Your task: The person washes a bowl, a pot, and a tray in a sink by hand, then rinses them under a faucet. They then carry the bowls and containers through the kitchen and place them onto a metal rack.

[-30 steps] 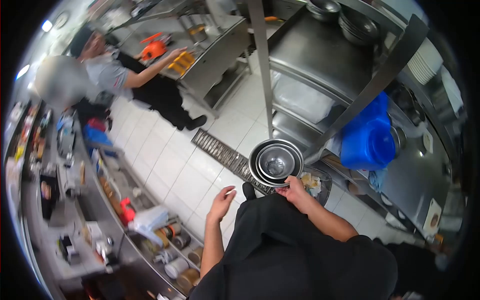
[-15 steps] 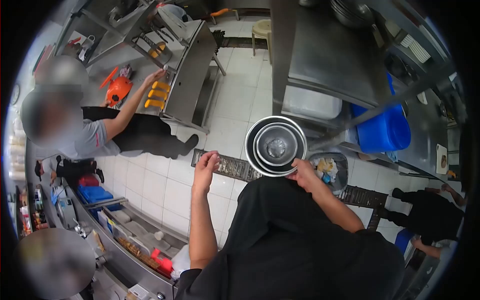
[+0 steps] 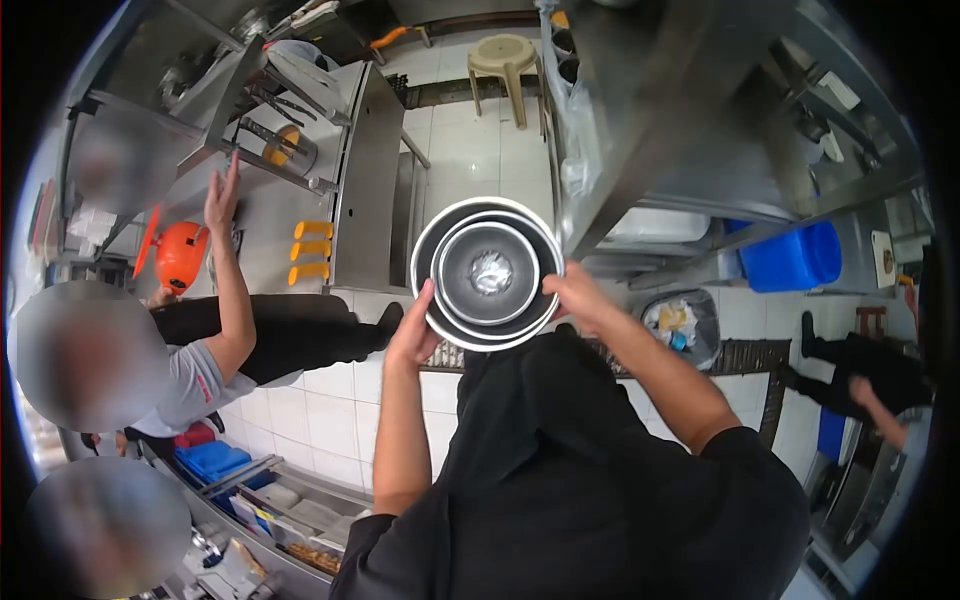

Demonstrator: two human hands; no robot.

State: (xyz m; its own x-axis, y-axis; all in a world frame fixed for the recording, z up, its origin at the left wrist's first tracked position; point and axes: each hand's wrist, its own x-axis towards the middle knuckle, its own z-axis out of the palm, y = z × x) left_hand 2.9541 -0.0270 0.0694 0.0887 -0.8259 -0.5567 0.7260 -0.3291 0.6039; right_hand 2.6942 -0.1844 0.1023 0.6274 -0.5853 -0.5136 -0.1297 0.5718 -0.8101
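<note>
A nested stack of round metal bowls (image 3: 487, 273) is held in front of my body, the smaller ones sitting inside the larger. My left hand (image 3: 414, 335) grips the left side of the stack, thumb up on the rim and fingers around the outer wall. On the right, my right hand (image 3: 582, 298) is closed over the rim, its thumb reaching inward. The undersides of the bowls are hidden, and so are most of the fingers of both hands.
A co-worker (image 3: 190, 390) stands at the steel table on the left, near an orange container (image 3: 181, 256) and yellow handles (image 3: 311, 252). Ahead is a plastic stool (image 3: 505, 68). Steel shelving (image 3: 690, 170), a blue bin (image 3: 795, 257) and a lined waste bin (image 3: 683, 325) stand right. Another person works far right.
My left hand has come up from the side and taken hold of the bowls. The stack has moved left and slightly up in view. The co-worker's arm has lifted.
</note>
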